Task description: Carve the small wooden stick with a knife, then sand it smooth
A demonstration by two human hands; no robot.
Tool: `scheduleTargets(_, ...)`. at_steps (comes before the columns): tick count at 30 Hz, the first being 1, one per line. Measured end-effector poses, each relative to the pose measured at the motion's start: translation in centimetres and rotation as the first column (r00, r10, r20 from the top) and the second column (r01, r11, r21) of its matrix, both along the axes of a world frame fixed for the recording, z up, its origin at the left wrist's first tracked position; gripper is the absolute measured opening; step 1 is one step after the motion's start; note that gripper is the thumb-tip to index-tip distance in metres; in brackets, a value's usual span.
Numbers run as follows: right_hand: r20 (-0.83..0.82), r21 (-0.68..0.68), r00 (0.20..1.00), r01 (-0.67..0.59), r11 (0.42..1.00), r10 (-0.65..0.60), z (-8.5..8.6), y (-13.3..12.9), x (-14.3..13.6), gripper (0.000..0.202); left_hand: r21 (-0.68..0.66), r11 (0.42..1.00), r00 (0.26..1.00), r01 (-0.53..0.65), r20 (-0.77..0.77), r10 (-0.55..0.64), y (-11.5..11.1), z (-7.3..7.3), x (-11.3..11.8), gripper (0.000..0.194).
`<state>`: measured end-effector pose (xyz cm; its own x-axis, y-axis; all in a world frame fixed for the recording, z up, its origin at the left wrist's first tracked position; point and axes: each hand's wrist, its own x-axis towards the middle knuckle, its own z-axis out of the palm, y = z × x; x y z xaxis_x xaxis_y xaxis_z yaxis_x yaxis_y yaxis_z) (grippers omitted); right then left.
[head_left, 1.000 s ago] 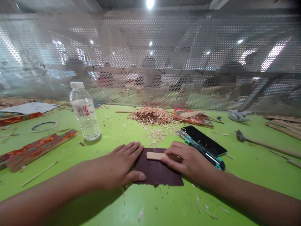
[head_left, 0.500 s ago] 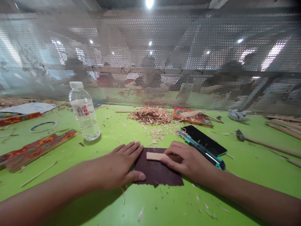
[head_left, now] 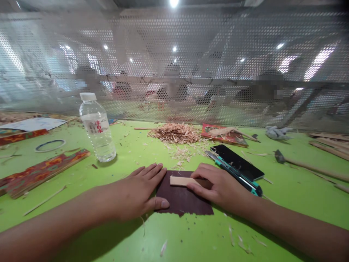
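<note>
A dark brown sheet of sandpaper [head_left: 180,200] with a ragged near edge lies on the green table. My left hand [head_left: 139,193] rests flat on its left side, fingers stretched out and thumb on the sheet. Between the thumb and fingers of my right hand [head_left: 215,183] is a small flat wooden strip [head_left: 180,181], lying on the sandpaper's upper part. The strip's right end is hidden by my fingers. Just beyond my right hand lie a teal and black utility knife [head_left: 237,176] and a dark-screened phone [head_left: 237,162].
A water bottle [head_left: 98,127] stands left of centre. Wood shavings [head_left: 177,133] are heaped toward a perforated metal screen [head_left: 152,47], with people behind it. Painted wood pieces [head_left: 46,173] and a tape ring [head_left: 50,145] lie left; a long-handled tool [head_left: 313,165] lies right.
Both hands, the wooden strip and the sandpaper look almost unchanged. The whole view has shifted very slightly.
</note>
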<state>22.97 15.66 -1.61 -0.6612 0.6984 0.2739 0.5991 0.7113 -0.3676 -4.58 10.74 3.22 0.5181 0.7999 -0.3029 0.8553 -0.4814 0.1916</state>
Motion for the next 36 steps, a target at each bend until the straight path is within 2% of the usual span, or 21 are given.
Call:
scheduleTargets(12, 0.011, -0.015, 1.0, -0.012, 1.0, 0.012, 0.07, -0.05, 0.06, 0.029, -0.005, 1.0, 0.999, -0.012, -0.033, 0.012, -0.13, 0.13, 0.26, 0.088)
scheduleTargets(18, 0.013, -0.008, 1.0, -0.015, 1.0, 0.015, 0.17, -0.06, 0.04, 0.027, -0.027, 0.999, 0.995, -0.018, -0.096, 0.015, -0.2, 0.57, 0.65, 0.088)
scheduleTargets(27, 0.02, 0.012, 1.0, -0.012, 1.0, 0.012, 0.27, -0.12, -0.07, 0.029, -0.02, 0.999, 0.998, -0.026, -0.053, 0.025, -0.1, 0.23, 0.47, 0.087)
scheduleTargets(36, 0.039, 0.003, 0.999, -0.016, 1.0, 0.016, 0.32, -0.09, 0.0, 0.03, -0.011, 1.0, 0.997, -0.012, -0.079, 0.011, -0.28, 0.2, 0.45, 0.086)
